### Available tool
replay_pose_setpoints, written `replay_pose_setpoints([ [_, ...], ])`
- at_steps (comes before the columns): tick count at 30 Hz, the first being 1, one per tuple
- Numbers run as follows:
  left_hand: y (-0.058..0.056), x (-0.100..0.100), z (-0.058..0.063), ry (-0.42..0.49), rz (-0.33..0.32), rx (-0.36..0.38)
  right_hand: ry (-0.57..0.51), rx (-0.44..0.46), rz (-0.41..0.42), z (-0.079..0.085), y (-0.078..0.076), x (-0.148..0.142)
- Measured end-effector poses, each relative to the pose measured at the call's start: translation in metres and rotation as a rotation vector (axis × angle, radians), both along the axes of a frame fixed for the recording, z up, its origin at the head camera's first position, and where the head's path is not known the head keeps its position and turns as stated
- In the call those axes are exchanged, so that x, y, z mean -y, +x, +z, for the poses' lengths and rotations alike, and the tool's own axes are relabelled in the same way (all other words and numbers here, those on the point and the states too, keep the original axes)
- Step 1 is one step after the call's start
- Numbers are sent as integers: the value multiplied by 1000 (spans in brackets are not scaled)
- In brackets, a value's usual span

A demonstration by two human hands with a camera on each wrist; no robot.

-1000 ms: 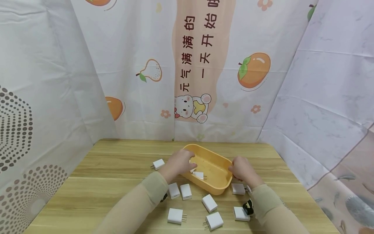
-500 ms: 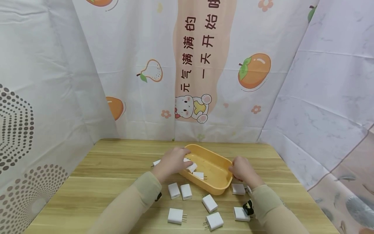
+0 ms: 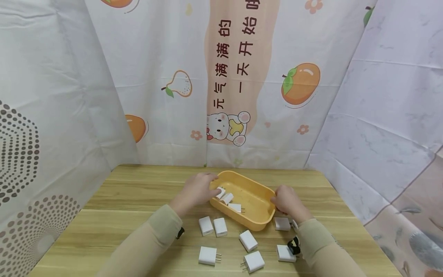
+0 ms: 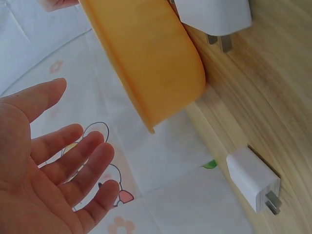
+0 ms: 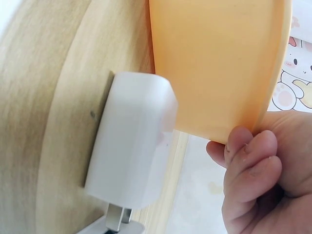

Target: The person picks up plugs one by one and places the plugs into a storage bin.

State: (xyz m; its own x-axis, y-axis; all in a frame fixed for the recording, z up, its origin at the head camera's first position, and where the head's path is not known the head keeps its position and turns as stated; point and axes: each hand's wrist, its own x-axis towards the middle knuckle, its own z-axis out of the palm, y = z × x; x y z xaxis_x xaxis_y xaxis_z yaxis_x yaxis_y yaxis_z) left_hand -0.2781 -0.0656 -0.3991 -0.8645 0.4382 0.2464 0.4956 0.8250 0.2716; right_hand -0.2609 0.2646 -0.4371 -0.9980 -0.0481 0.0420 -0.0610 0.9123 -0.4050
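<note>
A yellow-orange plastic box [image 3: 250, 193] stands on the table, turned at an angle. Three white charger plugs lie at its left end, the nearest charger [image 3: 235, 207] with its prongs to the right. Just left of the box hovers my left hand [image 3: 198, 187]; in the left wrist view its fingers are spread and relaxed, holding nothing. My right hand [image 3: 288, 200] grips the rim at the box's right end, fingers curled over it, as the right wrist view shows. A white charger [image 5: 132, 140] lies beside that hand. Another charger [image 4: 253, 178] sits below the left hand, hidden in the head view.
Several white charger plugs lie scattered in front of the box, among them a charger [image 3: 207, 255] and another charger [image 3: 254, 261]. The wooden table [image 3: 138, 192] ends at a printed curtain [image 3: 166, 127] behind.
My left hand has let go of a white charger inside the box and drawn back left, out past the rim. My right hand and the box have stayed in place.
</note>
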Motion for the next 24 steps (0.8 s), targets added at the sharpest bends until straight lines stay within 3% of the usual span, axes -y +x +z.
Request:
replay_pose_setpoints([
  [11,4,16,-1,44,1,-29,-16,26,-12,2,0,1],
  [24,4,47,0,90,76,-22,-3,-5,-1,1,0,0],
])
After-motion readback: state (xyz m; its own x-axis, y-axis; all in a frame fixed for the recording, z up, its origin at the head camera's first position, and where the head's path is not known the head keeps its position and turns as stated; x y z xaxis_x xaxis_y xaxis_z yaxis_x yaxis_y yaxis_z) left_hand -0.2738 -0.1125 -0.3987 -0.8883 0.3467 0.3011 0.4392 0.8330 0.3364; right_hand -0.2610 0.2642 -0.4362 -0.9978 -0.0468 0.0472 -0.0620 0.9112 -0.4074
